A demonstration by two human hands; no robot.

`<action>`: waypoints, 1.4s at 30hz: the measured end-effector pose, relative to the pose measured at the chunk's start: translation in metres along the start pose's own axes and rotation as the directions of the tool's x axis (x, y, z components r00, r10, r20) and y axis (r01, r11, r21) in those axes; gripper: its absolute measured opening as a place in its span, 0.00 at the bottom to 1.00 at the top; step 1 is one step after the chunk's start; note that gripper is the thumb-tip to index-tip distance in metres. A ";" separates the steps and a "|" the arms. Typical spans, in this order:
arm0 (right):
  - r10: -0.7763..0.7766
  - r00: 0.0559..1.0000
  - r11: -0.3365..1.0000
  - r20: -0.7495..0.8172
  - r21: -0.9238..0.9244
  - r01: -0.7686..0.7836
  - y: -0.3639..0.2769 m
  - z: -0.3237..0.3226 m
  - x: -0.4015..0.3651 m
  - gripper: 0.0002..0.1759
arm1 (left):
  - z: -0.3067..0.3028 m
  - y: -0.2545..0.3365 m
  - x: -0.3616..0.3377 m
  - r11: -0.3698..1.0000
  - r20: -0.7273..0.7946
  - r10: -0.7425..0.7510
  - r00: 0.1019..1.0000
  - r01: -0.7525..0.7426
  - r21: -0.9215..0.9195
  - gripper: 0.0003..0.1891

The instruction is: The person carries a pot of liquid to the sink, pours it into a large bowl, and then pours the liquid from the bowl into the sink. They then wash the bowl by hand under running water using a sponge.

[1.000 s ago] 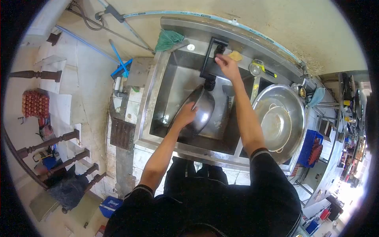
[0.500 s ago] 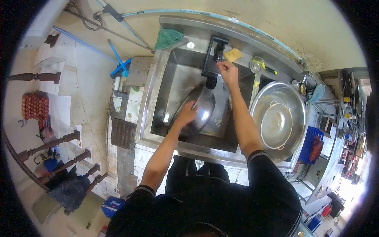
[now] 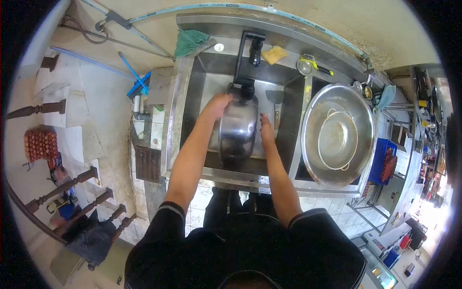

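A large metal bowl (image 3: 237,127) stands tilted in the left sink basin, beneath the black faucet (image 3: 246,89). My left hand (image 3: 220,104) grips the bowl's upper left rim. To the right of the bowl is my right hand (image 3: 266,129), its fingers stretched out and apart from the bowl, holding nothing. Beside that hand, a spatula (image 3: 275,98) with a dark blade lies in the basin.
A big round basin (image 3: 313,159) holding a smaller two-handled pan (image 3: 337,140) sits on the right. Along the sink's back ledge lie a green cloth (image 3: 189,42), a yellow sponge (image 3: 274,55) and a strainer (image 3: 304,67).
My right hand has left the faucet lever and come down beside the bowl. My left hand has moved up to the bowl's rim, and the bowl is turned more upright.
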State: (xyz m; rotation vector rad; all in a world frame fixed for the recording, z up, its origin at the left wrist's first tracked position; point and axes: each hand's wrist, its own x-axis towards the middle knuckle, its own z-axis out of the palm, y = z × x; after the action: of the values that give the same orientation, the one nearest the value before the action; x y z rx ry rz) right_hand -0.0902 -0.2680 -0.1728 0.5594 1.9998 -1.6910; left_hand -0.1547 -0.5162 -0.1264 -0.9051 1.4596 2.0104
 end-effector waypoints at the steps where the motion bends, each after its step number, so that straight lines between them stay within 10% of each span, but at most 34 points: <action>1: 0.100 0.995 0.993 -0.001 0.061 -0.100 0.001 -0.002 -0.005 0.39 | 0.000 0.004 0.014 0.997 0.007 -0.078 0.997 0.078 -0.004 0.08; 11: 0.497 0.868 0.801 -0.009 0.390 -0.454 0.035 -0.057 -0.046 0.41 | -0.024 -0.007 0.117 0.989 0.209 -0.117 0.971 0.134 -0.068 0.08; 17: 0.576 0.733 0.290 0.363 0.747 -0.598 0.082 -0.062 -0.052 0.44 | -0.060 -0.009 0.145 0.952 0.297 -0.298 0.907 0.305 0.026 0.10; 22: 0.378 0.825 0.355 0.420 0.757 -0.548 0.115 -0.045 -0.037 0.46 | -0.091 0.005 0.136 0.920 0.364 -0.372 0.854 0.391 0.024 0.14; 25: 0.074 0.975 0.523 0.207 0.825 -0.215 0.114 -0.027 -0.021 0.45 | -0.080 0.019 0.086 0.942 0.205 -0.334 0.920 0.325 0.078 0.14; 31: 0.348 0.926 0.845 -0.144 0.475 -0.244 0.225 -0.060 0.078 0.43 | -0.090 0.010 0.043 0.870 -0.031 -0.050 0.998 0.059 0.490 0.22; 34: 0.330 0.906 0.772 -0.266 0.628 -0.097 0.107 -0.035 0.032 0.45 | -0.099 -0.013 0.059 0.877 -0.037 0.101 0.994 -0.071 0.475 0.24; 38: -0.031 0.873 0.974 -0.487 0.181 0.136 0.099 -0.025 0.046 0.43 | -0.073 -0.031 0.045 0.866 -0.101 0.292 0.951 -0.218 0.450 0.27; 42: -0.060 0.944 0.984 -0.324 0.139 0.110 0.051 -0.044 0.052 0.39 | -0.082 -0.030 0.038 0.727 -0.112 0.532 0.840 -0.385 0.569 0.24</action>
State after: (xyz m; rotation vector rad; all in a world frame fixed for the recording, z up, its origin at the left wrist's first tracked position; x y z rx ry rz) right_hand -0.1065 -0.2154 -0.2376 0.8608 2.1492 -1.9231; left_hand -0.1398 -0.5845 -0.1908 -0.6166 2.4464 1.6581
